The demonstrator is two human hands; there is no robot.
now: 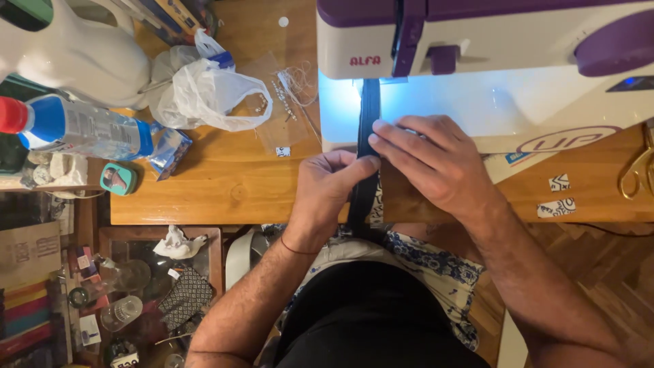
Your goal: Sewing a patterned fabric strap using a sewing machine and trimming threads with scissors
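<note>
single head-worn view, looking steeply down, close over wooden tabletop (225,184), sewing machine (490,61) at top edge, probably tilted slightly forward, no second view

Wooden table (231,180); sewing machine (490,54), plastic bag (204,92), bottle (82,126), scissors (637,170) on it.

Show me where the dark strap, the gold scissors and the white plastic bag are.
dark strap (370,102): head view, its upper stretch under the machine.
gold scissors (638,169): head view, the handle loops at the right edge.
white plastic bag (204,92): head view, its crumpled body.
</note>
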